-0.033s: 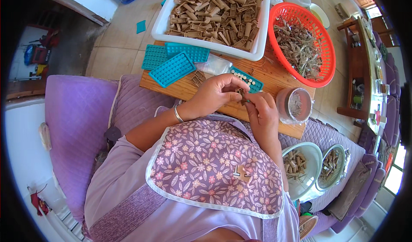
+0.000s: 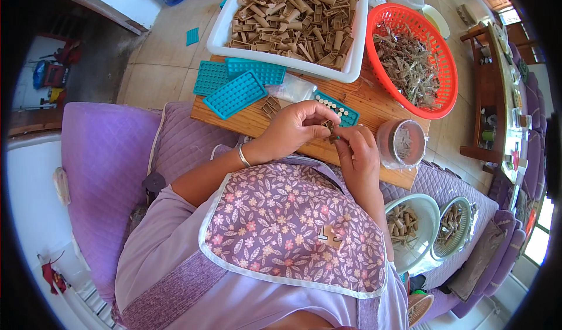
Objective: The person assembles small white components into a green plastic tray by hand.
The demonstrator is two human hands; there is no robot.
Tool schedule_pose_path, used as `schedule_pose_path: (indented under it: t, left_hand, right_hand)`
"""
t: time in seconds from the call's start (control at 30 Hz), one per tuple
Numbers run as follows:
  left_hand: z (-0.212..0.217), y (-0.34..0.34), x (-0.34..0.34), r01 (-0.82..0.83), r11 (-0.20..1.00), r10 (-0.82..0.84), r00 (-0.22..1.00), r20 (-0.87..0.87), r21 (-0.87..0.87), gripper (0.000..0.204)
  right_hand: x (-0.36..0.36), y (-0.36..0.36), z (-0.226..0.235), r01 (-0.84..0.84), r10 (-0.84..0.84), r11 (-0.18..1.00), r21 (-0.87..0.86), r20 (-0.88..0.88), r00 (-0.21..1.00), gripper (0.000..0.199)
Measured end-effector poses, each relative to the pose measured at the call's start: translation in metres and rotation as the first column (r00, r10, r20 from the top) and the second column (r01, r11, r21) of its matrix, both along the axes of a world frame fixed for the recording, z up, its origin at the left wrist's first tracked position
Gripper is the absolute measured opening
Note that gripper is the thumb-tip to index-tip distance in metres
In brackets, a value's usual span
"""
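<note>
Over the near edge of the wooden table, both hands meet at a small brown plastic piece. My left hand, with a bangle at its wrist, pinches it between thumb and fingers. From the other side, my right hand has its thumb and forefinger closed at the piece's lower end; whether a tinier part sits between those fingertips is too small to tell. Just beyond the hands lies a teal tray with round cream pieces in some hollows. A few brown frames rest on the table beside my left hand.
A white tub of brown plastic pieces and a red basket of clear strips stand at the back. Teal trays lie at the left. Near my right hand is a round container; two bowls sit on the purple seat.
</note>
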State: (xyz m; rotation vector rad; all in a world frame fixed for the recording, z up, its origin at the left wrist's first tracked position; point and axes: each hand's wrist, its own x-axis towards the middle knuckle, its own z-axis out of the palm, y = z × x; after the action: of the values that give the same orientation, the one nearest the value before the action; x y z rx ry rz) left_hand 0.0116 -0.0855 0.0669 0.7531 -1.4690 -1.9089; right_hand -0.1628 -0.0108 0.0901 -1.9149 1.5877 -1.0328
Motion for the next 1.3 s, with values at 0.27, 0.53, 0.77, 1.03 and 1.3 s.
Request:
schedule_pose_path:
  t: [0.27, 0.53, 0.77, 1.03, 1.3]
  left_hand:
    - [-0.007, 0.0, -0.002, -0.071, 0.996, 0.076, 0.99, -0.115, 0.047, 0.02]
    - [-0.01, 0.007, -0.002, -0.119, 0.984, 0.134, 0.984, -0.114, 0.134, 0.019]
    - [-0.031, 0.008, 0.014, -0.142, 0.952, 0.174, 0.98, -0.095, 0.272, 0.017]
    - [-0.041, -0.003, 0.037, -0.12, 0.953, 0.127, 0.992, -0.01, 0.277, 0.023]
    - [-0.073, 0.007, 0.014, -0.025, 0.868, 0.017, 1.0, 0.021, 0.496, 0.027]
  right_hand:
    - [0.007, 0.016, -0.025, 0.211, -0.223, 0.975, 0.076, 0.244, 0.944, 0.021]
    - [0.008, 0.01, -0.034, 0.103, -0.096, 0.988, -0.111, 0.072, 0.993, 0.021]
    - [0.017, 0.014, -0.039, -0.147, 0.074, 0.964, 0.223, 0.307, 0.949, 0.037]
    - [-0.022, 0.006, -0.084, 0.294, -0.317, 0.935, 0.197, 0.099, 0.943, 0.019]
    - [-0.024, -0.029, -0.108, 0.309, -0.305, 0.951, -0.014, -0.215, 0.928, 0.014]
